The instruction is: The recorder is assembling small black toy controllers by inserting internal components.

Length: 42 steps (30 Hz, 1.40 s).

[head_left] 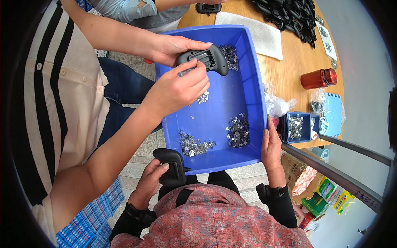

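Note:
My left hand point(151, 180) grips a black game controller point(173, 165) by its side, near the bin's front left corner. The controller has an open recess in its face. At the right wall of a blue plastic bin point(255, 78), my right hand point(272, 146) holds the rim, its thumb against the edge. Small metal clips point(237, 131) lie in several heaps inside the bin. Over its far left part, a co-worker's hands point(180, 89) hold another black controller point(217, 60) with an open compartment. A slim translucent tool point(186, 72) is in the co-worker's fingers.
On the wooden table point(271, 68) stand a red flask point(318, 79), a small blue box point(304, 117) of metal parts and a pile of black controller shells point(289, 16). A metal rail point(322, 165) crosses at the right. Blue crates point(93, 215) stand at lower left.

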### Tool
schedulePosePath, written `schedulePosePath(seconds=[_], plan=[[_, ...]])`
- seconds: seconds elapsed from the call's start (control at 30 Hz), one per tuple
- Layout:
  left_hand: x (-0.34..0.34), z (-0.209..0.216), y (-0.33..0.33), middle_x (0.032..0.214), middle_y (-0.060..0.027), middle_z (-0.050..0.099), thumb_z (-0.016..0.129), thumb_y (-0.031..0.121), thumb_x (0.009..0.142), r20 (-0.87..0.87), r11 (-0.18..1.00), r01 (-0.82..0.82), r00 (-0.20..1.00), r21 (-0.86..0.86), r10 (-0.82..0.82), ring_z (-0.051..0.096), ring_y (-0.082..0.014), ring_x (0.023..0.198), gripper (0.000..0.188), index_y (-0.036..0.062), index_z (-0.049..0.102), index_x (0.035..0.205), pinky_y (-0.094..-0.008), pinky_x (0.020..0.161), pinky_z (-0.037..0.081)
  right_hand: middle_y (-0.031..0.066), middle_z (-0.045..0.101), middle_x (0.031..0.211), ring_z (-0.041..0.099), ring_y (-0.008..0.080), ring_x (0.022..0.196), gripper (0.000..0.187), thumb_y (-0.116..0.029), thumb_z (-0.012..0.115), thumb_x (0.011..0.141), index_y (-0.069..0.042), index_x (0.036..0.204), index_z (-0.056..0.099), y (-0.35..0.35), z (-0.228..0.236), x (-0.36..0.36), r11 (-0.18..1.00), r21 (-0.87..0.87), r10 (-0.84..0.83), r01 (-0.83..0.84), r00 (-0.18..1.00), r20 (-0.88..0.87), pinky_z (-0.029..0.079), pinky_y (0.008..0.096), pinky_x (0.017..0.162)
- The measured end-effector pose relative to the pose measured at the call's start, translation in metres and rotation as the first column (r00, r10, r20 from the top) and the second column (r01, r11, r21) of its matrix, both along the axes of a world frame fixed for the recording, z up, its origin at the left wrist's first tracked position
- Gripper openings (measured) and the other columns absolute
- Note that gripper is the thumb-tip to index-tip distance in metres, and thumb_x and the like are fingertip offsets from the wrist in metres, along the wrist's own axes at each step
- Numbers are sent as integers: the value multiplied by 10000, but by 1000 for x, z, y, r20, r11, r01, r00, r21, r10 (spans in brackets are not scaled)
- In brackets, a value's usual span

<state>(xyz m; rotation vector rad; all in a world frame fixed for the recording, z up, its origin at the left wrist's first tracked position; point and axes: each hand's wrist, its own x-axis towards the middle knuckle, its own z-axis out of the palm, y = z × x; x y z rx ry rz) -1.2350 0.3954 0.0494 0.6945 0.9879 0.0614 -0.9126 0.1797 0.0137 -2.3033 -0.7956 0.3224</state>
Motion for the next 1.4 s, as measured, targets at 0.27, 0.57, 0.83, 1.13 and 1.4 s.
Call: schedulePosePath(seconds=[0.27,0.57,0.83,1.13,1.4], plan=[[3,1,1,1162,-69,659,543,82,976,10,1000,8,1000,14,-8,637,-132,1057,295,4,565,1260,-303,942,510,231,527,1418,522,353,1308,455,-198,395,1060,-9,1473,417,-1,1,0,1000,-19,-13,12,998,-69,398,391,1089],[2,3,1,1136,-67,665,540,73,971,-7,1000,-5,1000,12,6,644,-125,1031,268,8,576,1229,-292,929,513,246,568,1350,575,348,1218,448,-102,434,1032,-1,1469,425,2,-1,-1,1000,23,-1,1,1000,-14,431,385,1042],[0,1,0,1135,-62,665,546,82,970,-10,1000,-7,1000,25,7,642,-125,1031,277,9,577,1235,-293,931,511,239,548,1387,557,348,1255,442,-100,428,1031,19,1456,430,0,-1,0,1000,23,0,0,1000,-25,416,386,1065],[5,4,-1,1119,-56,669,553,77,966,-32,1000,-11,999,29,12,640,-117,1023,249,11,591,1203,-290,926,510,235,545,1391,548,348,1270,441,-101,430,1032,19,1456,430,1,1,0,1000,14,-8,9,999,-35,414,384,1070],[4,4,-1,1099,-45,668,552,73,968,-37,1000,-19,999,22,19,639,-100,1003,209,15,601,1163,-274,903,511,248,543,1386,543,361,1273,445,-98,430,1029,17,1460,426,1,-1,0,1000,26,0,0,999,-33,413,389,1070]])
